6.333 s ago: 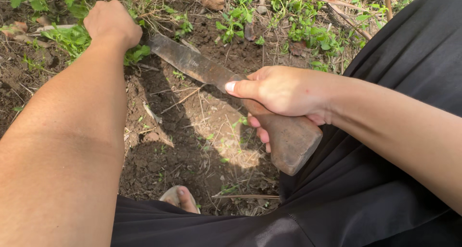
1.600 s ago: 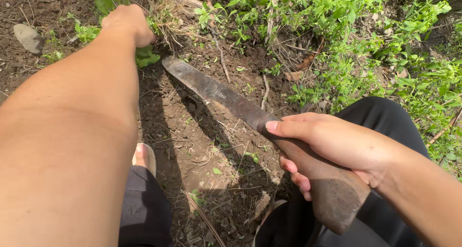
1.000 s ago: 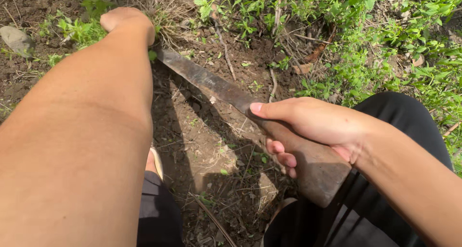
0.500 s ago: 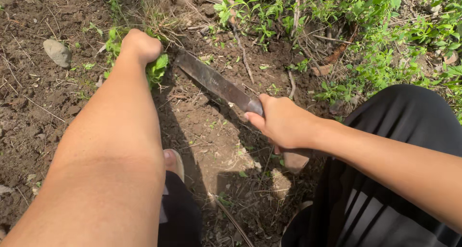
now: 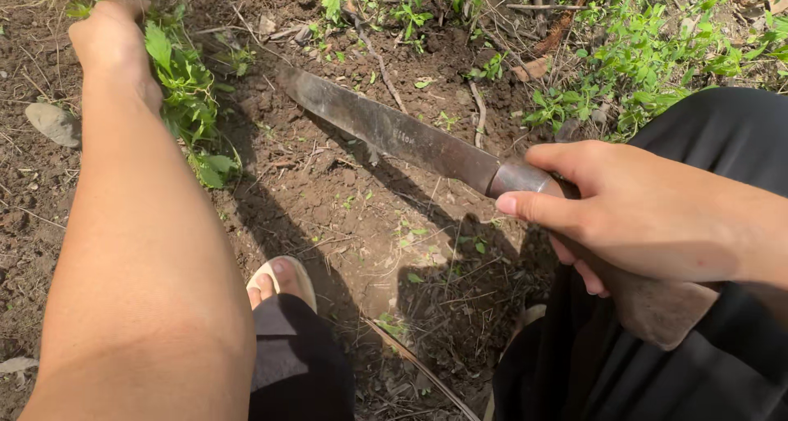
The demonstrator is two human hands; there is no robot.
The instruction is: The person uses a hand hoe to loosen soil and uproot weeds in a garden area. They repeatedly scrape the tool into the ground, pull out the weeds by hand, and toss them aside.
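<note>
The right hand (image 5: 648, 216) is wrapped tight around the handle of a large knife (image 5: 394, 134), thumb laid along the near side and pointing toward the metal collar where blade meets handle. The blade is long, flat and broad, dull grey steel mottled with rust and dirt, tapering slightly to a rounded tip. It runs up and to the left away from the grip, tilted low over the ground, and its tip sits just above the bare soil (image 5: 345, 216) near the base of the weeds. The handle is worn wood, pale and scuffed, flaring into a thick butt that sticks out below the curled fingers (image 5: 587, 277), against the black cloth (image 5: 722, 142) of the person's clothing.

The left hand (image 5: 111, 39) is closed in a fist on a clump of leafy green weeds (image 5: 185, 101), well apart from the knife's grip and off to the left of the blade tip. The leaves are soft, toothed and bright, spilling below the fist.

The soil is dark brown, crumbly and dry, strewn with thin twigs. A smooth grey stone (image 5: 53, 121) lies left of the forearm. Toes in a pale sandal (image 5: 283, 281) show below the blade, between the two arms.
</note>
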